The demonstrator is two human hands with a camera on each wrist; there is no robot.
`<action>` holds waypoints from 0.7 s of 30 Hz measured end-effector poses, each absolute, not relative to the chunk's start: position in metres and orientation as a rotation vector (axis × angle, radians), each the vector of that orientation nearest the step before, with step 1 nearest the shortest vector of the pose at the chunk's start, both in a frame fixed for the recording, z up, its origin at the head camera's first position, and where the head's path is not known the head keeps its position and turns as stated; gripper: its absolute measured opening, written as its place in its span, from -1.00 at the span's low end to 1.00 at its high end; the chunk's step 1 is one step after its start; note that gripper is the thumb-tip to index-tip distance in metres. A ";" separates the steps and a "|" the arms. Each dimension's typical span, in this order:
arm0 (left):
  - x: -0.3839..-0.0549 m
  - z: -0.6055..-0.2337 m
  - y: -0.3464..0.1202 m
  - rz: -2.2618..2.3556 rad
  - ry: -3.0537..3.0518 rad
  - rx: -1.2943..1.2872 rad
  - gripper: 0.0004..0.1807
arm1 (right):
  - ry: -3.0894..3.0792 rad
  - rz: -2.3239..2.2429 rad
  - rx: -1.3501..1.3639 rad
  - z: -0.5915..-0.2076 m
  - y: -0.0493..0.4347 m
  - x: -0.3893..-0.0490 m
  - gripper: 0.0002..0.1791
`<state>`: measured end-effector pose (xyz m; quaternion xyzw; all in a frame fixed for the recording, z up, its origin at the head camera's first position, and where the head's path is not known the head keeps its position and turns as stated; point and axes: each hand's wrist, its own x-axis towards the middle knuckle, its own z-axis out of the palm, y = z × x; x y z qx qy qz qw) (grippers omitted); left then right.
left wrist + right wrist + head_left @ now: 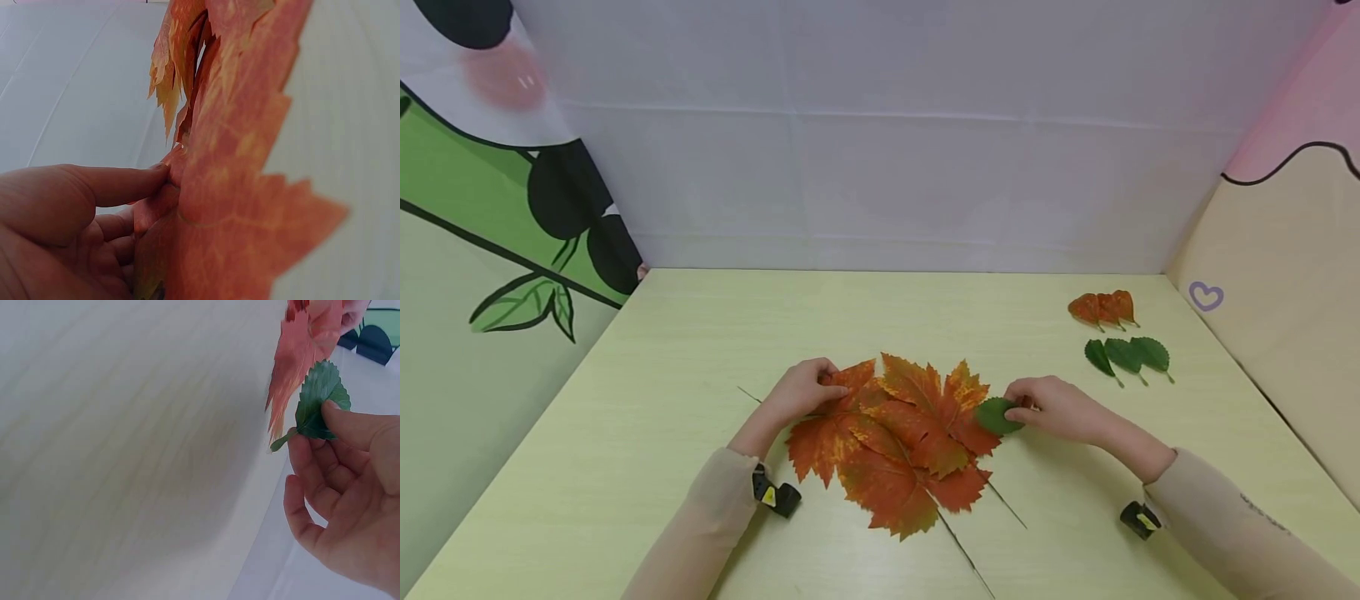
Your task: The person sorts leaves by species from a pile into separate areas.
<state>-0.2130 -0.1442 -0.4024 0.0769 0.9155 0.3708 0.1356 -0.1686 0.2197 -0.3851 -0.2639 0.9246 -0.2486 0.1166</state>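
Several large orange-red maple leaves (887, 483) lie overlapped in the middle of the table, thin stems sticking out from them. At their upper left edge, my left hand (796, 392) pinches one maple leaf (231, 187) between thumb and fingers. My right hand (1060, 408) is at the right side of the pile. Its thumb and fingers pinch a small green leaf (322, 394) with a toothed edge and a short stem. In the head view this green leaf overlaps the pile's right edge; whether it touches is unclear.
To the far right of the pale wooden table (625, 433), several small orange-brown leaves (1101, 308) lie in an overlapping row. Just in front of them is a row of green leaves (1126, 354). A white backdrop (910, 183) stands behind, with painted panels on both sides.
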 end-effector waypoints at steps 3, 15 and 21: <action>-0.213 -0.402 -0.144 1.073 2.651 0.220 -0.74 | 2.715 -0.739 -0.739 -0.388 0.229 -0.174 -0.96; -0.213 -0.402 -0.143 1.091 2.648 0.225 -0.76 | 2.778 -0.791 -0.546 -0.393 0.257 -0.188 -0.92; -0.213 -0.403 -0.144 1.094 2.644 0.219 -0.75 | 2.807 -0.817 -0.396 -0.391 0.270 -0.193 -0.79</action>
